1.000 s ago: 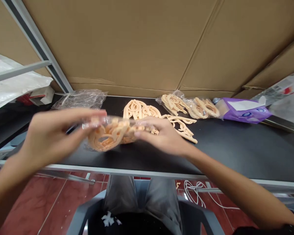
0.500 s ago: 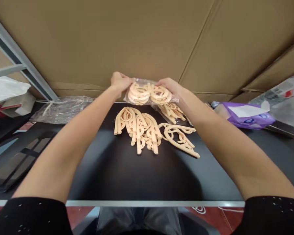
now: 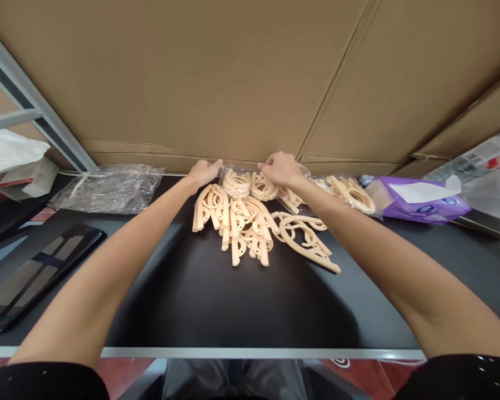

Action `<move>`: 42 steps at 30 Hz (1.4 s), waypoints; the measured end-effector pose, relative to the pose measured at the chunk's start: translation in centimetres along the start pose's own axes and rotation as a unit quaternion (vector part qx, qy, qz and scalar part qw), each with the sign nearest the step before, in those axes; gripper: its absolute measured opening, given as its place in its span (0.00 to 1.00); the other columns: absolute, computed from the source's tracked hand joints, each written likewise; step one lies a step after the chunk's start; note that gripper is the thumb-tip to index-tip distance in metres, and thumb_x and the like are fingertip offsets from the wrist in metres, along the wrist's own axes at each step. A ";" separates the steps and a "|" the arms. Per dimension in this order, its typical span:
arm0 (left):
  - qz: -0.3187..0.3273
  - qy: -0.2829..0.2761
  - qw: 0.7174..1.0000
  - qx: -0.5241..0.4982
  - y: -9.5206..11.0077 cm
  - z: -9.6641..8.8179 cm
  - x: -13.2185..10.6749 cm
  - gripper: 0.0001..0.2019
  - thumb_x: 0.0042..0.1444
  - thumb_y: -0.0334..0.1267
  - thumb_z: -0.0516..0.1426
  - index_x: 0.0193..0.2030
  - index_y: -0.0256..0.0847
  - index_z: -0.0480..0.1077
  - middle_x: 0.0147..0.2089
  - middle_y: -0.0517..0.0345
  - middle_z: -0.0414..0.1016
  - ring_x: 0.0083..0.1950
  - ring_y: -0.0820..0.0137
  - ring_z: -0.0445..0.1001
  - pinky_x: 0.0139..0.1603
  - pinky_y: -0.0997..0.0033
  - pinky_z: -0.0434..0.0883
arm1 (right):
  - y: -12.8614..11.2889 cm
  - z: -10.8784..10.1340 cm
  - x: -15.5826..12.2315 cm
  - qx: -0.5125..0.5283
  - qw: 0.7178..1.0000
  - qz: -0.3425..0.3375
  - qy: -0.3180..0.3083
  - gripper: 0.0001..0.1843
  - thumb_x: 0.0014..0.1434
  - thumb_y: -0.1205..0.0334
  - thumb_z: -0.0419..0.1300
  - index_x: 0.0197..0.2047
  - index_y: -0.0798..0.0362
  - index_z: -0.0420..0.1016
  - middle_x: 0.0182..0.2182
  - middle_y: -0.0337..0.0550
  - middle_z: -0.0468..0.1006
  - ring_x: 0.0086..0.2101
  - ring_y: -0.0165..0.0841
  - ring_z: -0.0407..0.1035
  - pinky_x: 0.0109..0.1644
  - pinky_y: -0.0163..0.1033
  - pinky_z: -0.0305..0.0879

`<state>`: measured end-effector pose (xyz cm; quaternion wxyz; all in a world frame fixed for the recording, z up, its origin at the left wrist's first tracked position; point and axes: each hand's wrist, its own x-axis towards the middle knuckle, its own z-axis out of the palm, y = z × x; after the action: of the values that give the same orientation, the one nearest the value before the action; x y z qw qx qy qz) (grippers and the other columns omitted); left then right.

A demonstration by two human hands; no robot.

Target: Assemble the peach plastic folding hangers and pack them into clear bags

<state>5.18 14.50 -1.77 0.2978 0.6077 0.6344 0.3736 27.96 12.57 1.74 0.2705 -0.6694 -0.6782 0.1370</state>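
At the back of the table, a clear plastic bag of beige folding hangers (image 3: 238,185) lies behind the loose pile. My left hand (image 3: 204,173) is closed at the bag's upper left corner, thumb and finger pressed together. My right hand (image 3: 281,169) bends its fingers over the right part of the bag and grips its film. Just in front lies a heap of loose beige hangers (image 3: 237,222), overlapping each other. A few more loose hangers (image 3: 306,239) rest to its right, near my right forearm.
Another bagged bundle of hangers (image 3: 352,194) lies to the right, beside a purple tissue pack (image 3: 420,200). Crumpled clear plastic bags (image 3: 108,189) sit at the back left. A dark glossy tablet-like object (image 3: 45,272) lies on the left. Cardboard (image 3: 216,78) stands along the back edge.
Both hands have come down with the bag of hangers, from held up against the cardboard to the table behind the loose heap. The bagged bundle at right is now in fuller view.
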 end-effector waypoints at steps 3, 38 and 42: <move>-0.026 -0.083 0.996 -0.015 -0.7 -0.5 -1.6 0.18 0.67 0.48 0.58 0.56 0.37 0.71 0.55 0.47 0.76 0.52 0.61 0.77 0.53 0.53 0.78 | 0.2 -1.5 -3.7 -0.044 0.995 -0.082 0.022 0.14 0.63 0.55 0.59 0.42 0.55 0.81 0.52 0.59 0.77 0.54 0.51 0.70 0.59 0.55 0.64; 0.094 0.071 0.981 0.156 -3.1 -10.6 -13.5 0.23 0.54 0.52 0.59 0.52 0.41 0.74 0.65 0.45 0.74 0.72 0.47 0.62 0.74 0.49 0.54 | 2.4 -1.4 -19.9 -0.068 0.983 -0.157 -0.058 0.17 0.66 0.45 0.54 0.42 0.48 0.75 0.38 0.45 0.81 0.39 0.42 0.74 0.39 0.44 0.62; 0.034 0.118 0.961 0.250 -6.4 -16.5 -11.3 0.36 0.41 0.59 0.67 0.53 0.38 0.70 0.65 0.40 0.72 0.75 0.32 0.48 0.73 0.28 0.42 | 4.2 -1.7 -19.7 -0.026 0.988 -0.154 0.002 0.18 0.66 0.46 0.53 0.43 0.49 0.77 0.39 0.47 0.82 0.41 0.43 0.75 0.45 0.47 0.65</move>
<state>-11.13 1.56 0.97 0.0467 0.6352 0.7173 0.2825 31.52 -6.78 -2.80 0.2727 -0.5639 -0.7759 0.0749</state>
